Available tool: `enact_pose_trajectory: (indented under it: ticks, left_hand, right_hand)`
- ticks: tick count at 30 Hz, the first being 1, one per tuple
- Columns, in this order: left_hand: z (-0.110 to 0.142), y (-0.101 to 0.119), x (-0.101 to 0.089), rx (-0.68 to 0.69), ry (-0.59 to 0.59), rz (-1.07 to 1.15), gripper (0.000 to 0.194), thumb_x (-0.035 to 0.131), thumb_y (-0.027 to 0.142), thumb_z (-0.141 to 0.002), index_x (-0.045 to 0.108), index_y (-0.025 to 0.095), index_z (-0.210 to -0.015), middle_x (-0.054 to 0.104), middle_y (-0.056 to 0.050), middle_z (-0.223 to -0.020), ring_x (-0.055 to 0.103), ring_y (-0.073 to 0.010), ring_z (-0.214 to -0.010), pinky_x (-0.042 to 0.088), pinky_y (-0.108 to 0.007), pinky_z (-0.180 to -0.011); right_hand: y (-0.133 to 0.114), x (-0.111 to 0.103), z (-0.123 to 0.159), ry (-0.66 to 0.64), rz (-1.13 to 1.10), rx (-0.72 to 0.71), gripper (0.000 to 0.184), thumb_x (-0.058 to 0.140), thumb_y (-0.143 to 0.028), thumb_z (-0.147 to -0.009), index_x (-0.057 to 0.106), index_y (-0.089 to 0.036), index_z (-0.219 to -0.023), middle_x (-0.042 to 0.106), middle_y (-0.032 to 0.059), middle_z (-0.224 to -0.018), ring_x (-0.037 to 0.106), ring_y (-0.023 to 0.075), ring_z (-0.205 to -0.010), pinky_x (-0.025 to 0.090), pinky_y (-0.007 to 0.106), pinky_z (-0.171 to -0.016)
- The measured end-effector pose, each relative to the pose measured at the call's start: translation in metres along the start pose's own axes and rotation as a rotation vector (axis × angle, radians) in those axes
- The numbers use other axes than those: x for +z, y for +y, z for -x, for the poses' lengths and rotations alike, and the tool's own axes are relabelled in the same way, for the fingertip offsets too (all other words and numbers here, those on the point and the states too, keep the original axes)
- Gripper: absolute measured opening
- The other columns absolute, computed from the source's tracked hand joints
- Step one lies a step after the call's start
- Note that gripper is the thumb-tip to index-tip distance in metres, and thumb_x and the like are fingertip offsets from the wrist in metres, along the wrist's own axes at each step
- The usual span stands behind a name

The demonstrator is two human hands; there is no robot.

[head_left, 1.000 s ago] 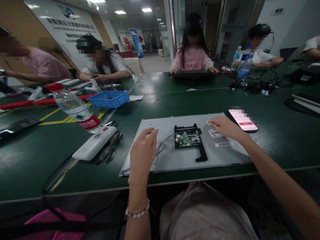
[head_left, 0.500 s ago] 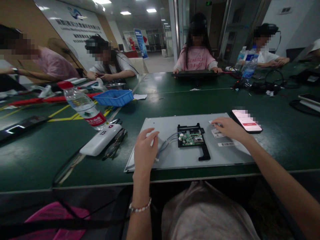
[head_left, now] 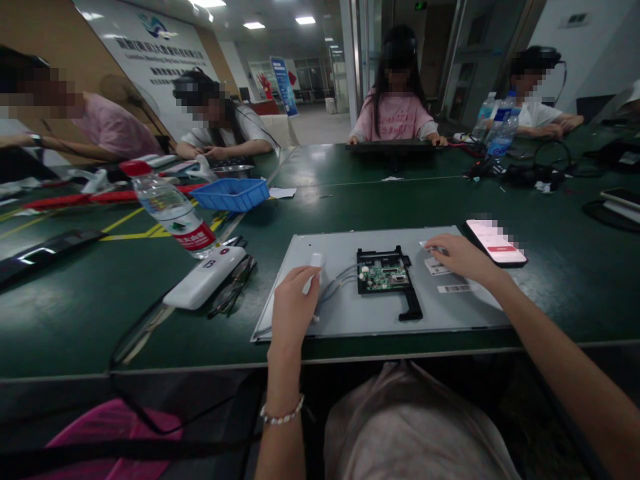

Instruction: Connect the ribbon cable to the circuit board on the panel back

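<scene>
A flat grey panel lies on the green table before me. Fixed on its middle is a green circuit board in a black plastic bracket, with thin grey-blue wires running left. My left hand is over the panel's left part, thumb and fingers closed at a small pale strip that sticks up from the fingertips. Above the right part, my right hand pinches a small white piece, too small to name, beside white labels.
A phone lies right of the panel. On the left are a white power bank, glasses, a tilted water bottle and a blue tray. Co-workers sit around the table; one holds a dark flat panel.
The fingers of my left hand have closed together, and the pale strip now shows at their tips. My right hand has hardly moved. The whole view has shifted slightly.
</scene>
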State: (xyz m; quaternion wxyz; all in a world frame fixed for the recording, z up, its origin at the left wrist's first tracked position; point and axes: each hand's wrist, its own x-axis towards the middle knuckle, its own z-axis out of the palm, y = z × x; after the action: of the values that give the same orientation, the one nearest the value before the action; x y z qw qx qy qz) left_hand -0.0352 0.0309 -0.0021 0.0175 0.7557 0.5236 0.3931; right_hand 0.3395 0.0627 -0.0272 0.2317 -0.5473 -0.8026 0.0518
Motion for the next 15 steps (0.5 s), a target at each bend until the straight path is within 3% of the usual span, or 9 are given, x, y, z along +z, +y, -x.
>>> enact_pose_trajectory:
  ticks: [7,15]
  left_hand:
    - [0.0043,-0.0082,0.0014,-0.064,-0.092,-0.032,0.020,0.050,0.026,-0.086,0.067,0.018,-0.093,0.070,-0.006,-0.098,0.064,-0.0203,-0.094,0.048,-0.034,-0.089]
    - [0.0033,-0.0071,0.0004,-0.079,-0.107,-0.056,0.022,0.051,0.033,-0.087,0.067,0.019,-0.090,0.070,-0.006,-0.095,0.063,-0.0214,-0.091,0.046,-0.035,-0.087]
  right_hand:
    - [-0.0063,-0.0027,0.0013,-0.003,-0.001,-0.004,0.030,0.046,-0.021,-0.088,0.067,-0.020,-0.109,0.067,0.0091,-0.112,0.061,0.0244,-0.107,0.048,0.044,-0.095]
    - [-0.0029,-0.0001,0.0012,-0.010,-0.026,0.007,0.030,0.049,-0.022,-0.086,0.067,-0.020,-0.109,0.067,0.0090,-0.114,0.061,0.0254,-0.107,0.046,0.045,-0.097]
